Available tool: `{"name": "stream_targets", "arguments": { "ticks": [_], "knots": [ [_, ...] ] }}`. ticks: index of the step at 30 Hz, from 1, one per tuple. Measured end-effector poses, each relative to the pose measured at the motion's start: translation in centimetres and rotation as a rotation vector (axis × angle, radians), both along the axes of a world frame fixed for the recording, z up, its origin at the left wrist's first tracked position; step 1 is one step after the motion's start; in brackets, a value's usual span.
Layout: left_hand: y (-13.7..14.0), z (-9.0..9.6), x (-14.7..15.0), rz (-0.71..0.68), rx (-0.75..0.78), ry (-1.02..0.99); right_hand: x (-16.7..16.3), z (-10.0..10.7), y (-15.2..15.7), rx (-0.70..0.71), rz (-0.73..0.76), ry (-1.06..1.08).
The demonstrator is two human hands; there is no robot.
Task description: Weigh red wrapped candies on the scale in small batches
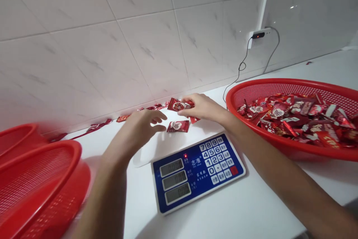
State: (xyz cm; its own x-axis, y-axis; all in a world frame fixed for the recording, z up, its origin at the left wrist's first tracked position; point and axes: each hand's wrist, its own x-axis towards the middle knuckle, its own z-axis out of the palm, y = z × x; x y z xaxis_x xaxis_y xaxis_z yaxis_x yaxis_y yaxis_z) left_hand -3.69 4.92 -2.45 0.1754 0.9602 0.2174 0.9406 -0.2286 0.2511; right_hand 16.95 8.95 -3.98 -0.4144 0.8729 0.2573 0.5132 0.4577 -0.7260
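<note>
A digital weighing scale (198, 173) with a blue keypad panel stands on the white table before me. On its white pan lies a dark red wrapped candy (178, 126). My left hand (142, 125) hovers just left of that candy, fingers apart and holding nothing. Over the far side of the pan, my right hand (197, 105) pinches a red wrapped candy (175, 104) between thumb and fingers. Beneath the right hand, another red wrapper (194, 119) is partly hidden. The three displays on the scale are too faint to read surely.
A red plastic basket (296, 82) full of wrapped candies (293, 116) stands at the right. Red baskets (75, 157) are at the left. Wrapped candies (97, 126) line the tiled wall (145, 52). A cable (242, 68) hangs from the wall socket (251, 39).
</note>
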Motion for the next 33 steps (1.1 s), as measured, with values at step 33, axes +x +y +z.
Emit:
{"name": "stream_targets", "arguments": {
  "ticks": [33],
  "knots": [
    [-0.9, 1.6, 0.9, 0.239, 0.198, -0.048, -1.8, 0.4, -0.1, -0.387, -0.151, 0.859]
  ]
}}
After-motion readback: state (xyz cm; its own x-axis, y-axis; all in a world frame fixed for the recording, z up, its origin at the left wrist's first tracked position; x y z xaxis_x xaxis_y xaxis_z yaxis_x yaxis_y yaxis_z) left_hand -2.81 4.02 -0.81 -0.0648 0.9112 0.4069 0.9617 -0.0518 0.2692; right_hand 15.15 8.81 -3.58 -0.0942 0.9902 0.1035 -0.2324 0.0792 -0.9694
